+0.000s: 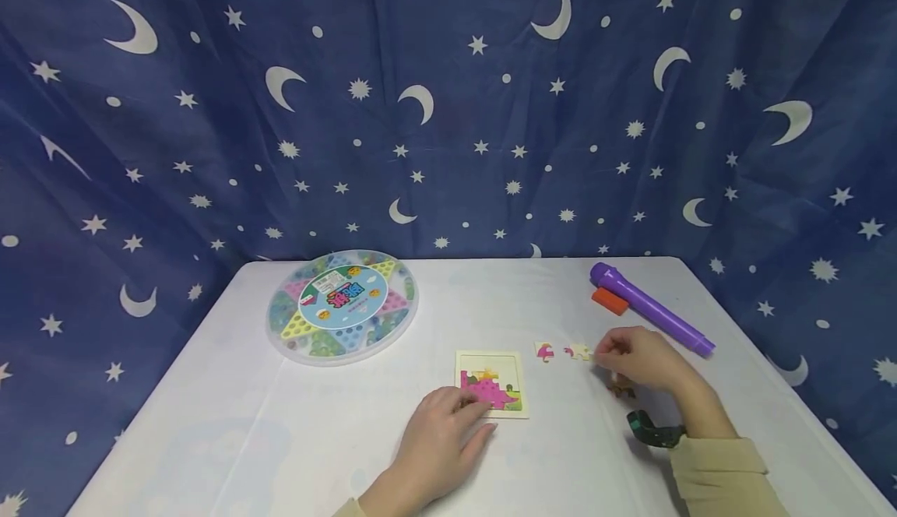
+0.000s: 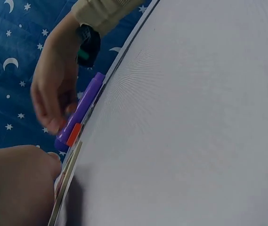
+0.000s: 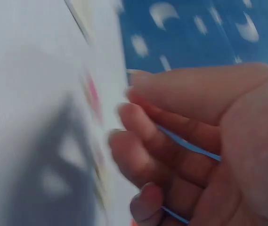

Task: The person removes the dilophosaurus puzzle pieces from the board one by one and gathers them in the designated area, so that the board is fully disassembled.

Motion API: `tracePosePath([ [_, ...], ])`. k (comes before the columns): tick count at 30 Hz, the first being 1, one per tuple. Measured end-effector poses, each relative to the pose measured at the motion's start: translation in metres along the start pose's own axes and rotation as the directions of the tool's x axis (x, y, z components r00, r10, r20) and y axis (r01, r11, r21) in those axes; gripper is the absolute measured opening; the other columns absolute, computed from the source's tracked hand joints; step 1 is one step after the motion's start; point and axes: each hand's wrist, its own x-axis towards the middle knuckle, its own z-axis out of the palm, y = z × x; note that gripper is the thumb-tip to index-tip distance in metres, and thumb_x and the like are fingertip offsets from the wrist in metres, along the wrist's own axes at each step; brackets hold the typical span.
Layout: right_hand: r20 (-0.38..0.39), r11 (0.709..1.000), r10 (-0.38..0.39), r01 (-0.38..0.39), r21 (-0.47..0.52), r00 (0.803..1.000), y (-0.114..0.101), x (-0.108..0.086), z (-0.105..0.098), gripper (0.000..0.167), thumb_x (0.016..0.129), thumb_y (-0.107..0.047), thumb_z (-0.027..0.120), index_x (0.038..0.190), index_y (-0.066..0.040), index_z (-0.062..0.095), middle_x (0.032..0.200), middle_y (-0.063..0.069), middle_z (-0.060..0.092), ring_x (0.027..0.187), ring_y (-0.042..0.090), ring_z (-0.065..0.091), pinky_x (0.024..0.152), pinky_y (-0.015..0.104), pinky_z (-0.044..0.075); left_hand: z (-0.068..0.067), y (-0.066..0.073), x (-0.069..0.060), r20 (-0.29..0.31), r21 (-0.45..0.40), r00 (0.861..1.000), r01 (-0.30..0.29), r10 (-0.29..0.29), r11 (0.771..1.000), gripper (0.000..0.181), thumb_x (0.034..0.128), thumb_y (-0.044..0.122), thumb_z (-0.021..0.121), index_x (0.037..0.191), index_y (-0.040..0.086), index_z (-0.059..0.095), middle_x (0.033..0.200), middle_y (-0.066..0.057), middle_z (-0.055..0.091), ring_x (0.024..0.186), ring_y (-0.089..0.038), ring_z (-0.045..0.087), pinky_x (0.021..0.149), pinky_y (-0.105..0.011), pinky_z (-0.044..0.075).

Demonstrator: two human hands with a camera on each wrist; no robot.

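A square puzzle board (image 1: pixel 515 361) with a pink dinosaur picture lies flat on the table, partly filled. My left hand (image 1: pixel 436 443) rests at its lower left, fingertips over the pink part; the left wrist view shows that hand (image 2: pixel 18 183) beside the board's edge (image 2: pixel 65 183). Right of the board lie a pink-and-cream piece (image 1: pixel 544 351) and another loose piece (image 1: pixel 578 352). My right hand (image 1: pixel 641 357) hovers just right of them. In the right wrist view this hand (image 3: pixel 195 141) has loosely bent fingers and nothing visible between them. Brown pieces (image 1: pixel 621 387) lie below it, partly hidden.
A round board game (image 1: pixel 343 307) in clear packaging lies at the back left. At the back right is a purple tube (image 1: pixel 652 308) with a red-orange block (image 1: pixel 610 300) against it. A dark green band (image 1: pixel 655 430) is at my right wrist. Behind the table hangs a blue star-patterned curtain (image 1: pixel 448 112).
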Motion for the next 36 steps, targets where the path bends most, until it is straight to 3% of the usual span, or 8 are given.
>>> tracePosePath([
  [6,0.029,0.974,-0.226,0.227,0.002,0.974,-0.068,0.021,0.062,0.013,0.091,-0.024,0.08,0.103,-0.019,0.076,0.088,-0.009,0.066,0.072,0.014,0.057,0.062,0.032,0.051,-0.003,0.004,-0.001,0.078,0.048,0.996,-0.041,0.038,0.998,0.035,0.0967,0.04,0.07,0.119,0.014,0.076,0.128,-0.008,0.065,0.121,-0.025,0.061,0.103,-0.05,0.047],
  [11,0.056,0.965,-0.261,0.262,-0.004,0.964,-0.096,0.033,0.092,0.011,0.092,-0.024,0.078,0.103,-0.021,0.077,0.088,-0.011,0.067,0.074,0.013,0.056,0.067,0.033,0.05,-0.005,0.003,-0.004,0.147,0.054,0.989,0.007,-0.015,0.999,0.038,0.0991,0.042,0.066,0.123,0.014,0.075,0.139,-0.014,0.062,0.134,-0.032,0.054,0.108,-0.056,0.044],
  [15,0.074,0.966,-0.258,0.258,0.007,0.963,-0.099,0.036,0.099,0.009,0.095,-0.021,0.075,0.103,-0.02,0.078,0.083,-0.011,0.066,0.073,0.013,0.056,0.068,0.033,0.051,-0.003,0.004,-0.006,0.199,0.052,0.979,0.039,-0.049,0.998,0.043,0.1013,0.046,0.061,0.128,0.015,0.073,0.143,-0.016,0.059,0.137,-0.032,0.051,0.111,-0.054,0.041],
  [24,0.081,0.97,-0.239,0.235,0.061,0.968,-0.097,0.035,0.099,0.004,0.097,-0.019,0.071,0.1,-0.016,0.074,0.078,-0.005,0.063,0.069,0.015,0.058,0.062,0.032,0.053,-0.002,0.006,-0.001,0.256,0.093,0.965,0.033,-0.056,0.995,0.045,0.1028,0.048,0.057,0.132,0.016,0.071,0.144,-0.016,0.058,0.138,-0.032,0.051,0.111,-0.053,0.041],
  [36,0.056,0.978,-0.205,0.201,0.059,0.977,-0.097,0.036,0.103,0.014,0.09,-0.015,0.08,0.096,-0.019,0.069,0.085,-0.008,0.064,0.076,0.014,0.058,0.072,0.032,0.052,-0.001,0.008,0.0,0.235,0.09,0.97,0.044,-0.064,0.995,0.04,0.1006,0.045,0.062,0.127,0.017,0.069,0.145,-0.012,0.056,0.136,-0.029,0.051,0.112,-0.052,0.039],
])
